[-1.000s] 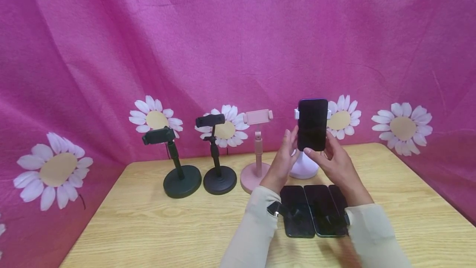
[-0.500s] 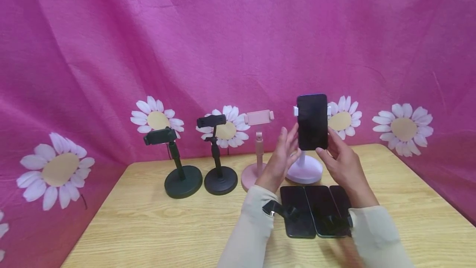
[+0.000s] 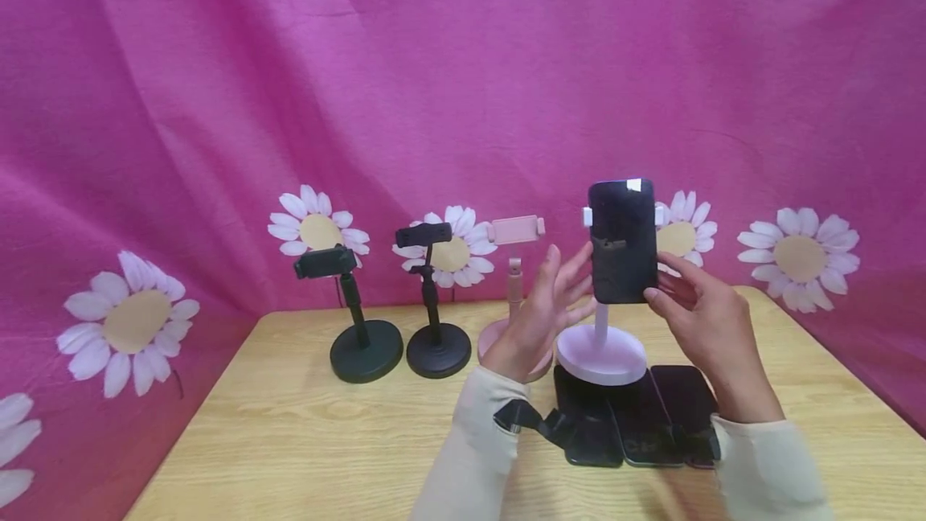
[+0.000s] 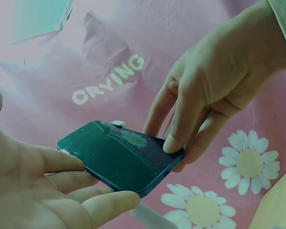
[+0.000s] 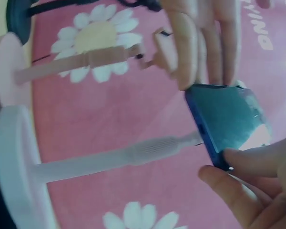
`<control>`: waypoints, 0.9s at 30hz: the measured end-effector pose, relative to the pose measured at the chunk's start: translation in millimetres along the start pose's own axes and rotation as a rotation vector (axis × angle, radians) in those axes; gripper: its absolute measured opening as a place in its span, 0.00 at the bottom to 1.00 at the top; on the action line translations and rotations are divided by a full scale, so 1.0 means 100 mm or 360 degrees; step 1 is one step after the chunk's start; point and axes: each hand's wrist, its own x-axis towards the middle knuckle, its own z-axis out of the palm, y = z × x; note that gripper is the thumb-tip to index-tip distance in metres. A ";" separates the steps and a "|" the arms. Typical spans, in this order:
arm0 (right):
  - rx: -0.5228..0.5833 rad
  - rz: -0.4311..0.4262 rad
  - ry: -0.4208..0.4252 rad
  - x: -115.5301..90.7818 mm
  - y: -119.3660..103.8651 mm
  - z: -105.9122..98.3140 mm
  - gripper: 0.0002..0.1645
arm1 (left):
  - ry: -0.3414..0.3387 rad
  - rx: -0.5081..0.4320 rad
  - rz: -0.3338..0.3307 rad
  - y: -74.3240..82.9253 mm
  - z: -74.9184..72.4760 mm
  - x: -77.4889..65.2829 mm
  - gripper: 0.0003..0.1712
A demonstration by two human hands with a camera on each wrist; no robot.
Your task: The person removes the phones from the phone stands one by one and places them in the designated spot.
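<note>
A dark smartphone (image 3: 622, 264) stands upright in the clamp of a pale lilac phone stand (image 3: 602, 354). White clamp ends show at both its long sides. My right hand (image 3: 712, 324) pinches the phone's lower right corner, thumb on the screen and fingers behind. With fingers extended, my left hand (image 3: 538, 312) touches the opposite edge; in the left wrist view the fingertips lie along the phone (image 4: 105, 152). The right wrist view shows the stand's ribbed stem (image 5: 109, 157) reaching toward the phone's back. The stand's round base overlaps the phones on the table in the head view.
Three dark phones (image 3: 589, 428) lie side by side on the wooden table (image 3: 325, 449). Left of the lilac stand are a pink stand (image 3: 515, 230), a black stand (image 3: 438, 350) and a dark green stand (image 3: 366, 352). A pink daisy-print cloth (image 3: 463, 87) hangs behind.
The lilac stand has come nearer with its phone, its base now overlapping the lying phones. My right hand has shifted right to the phone's corner, and the left hand's fingers have spread.
</note>
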 end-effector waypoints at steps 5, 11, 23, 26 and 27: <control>0.0033 -0.0012 -0.0110 -0.07 -0.11 -0.10 0.39 | -0.0081 0.0167 -0.0015 0.14 -0.08 -0.22 0.41; 0.0097 -0.0029 -0.0245 -0.14 -0.29 -0.11 0.39 | -0.0122 0.0214 0.0110 0.30 -0.21 -0.49 0.39; 0.0432 -0.0239 -0.0405 -0.35 -0.54 0.26 0.34 | -0.0204 0.0381 0.0116 0.52 -0.58 -1.04 0.43; 0.0523 -0.0239 -0.0451 -0.41 -0.59 0.40 0.32 | -0.0201 0.0378 0.0108 0.52 -0.68 -1.16 0.46; 0.0551 -0.0239 -0.0465 -0.42 -0.60 0.45 0.32 | -0.0198 0.0373 0.0111 0.51 -0.71 -1.20 0.46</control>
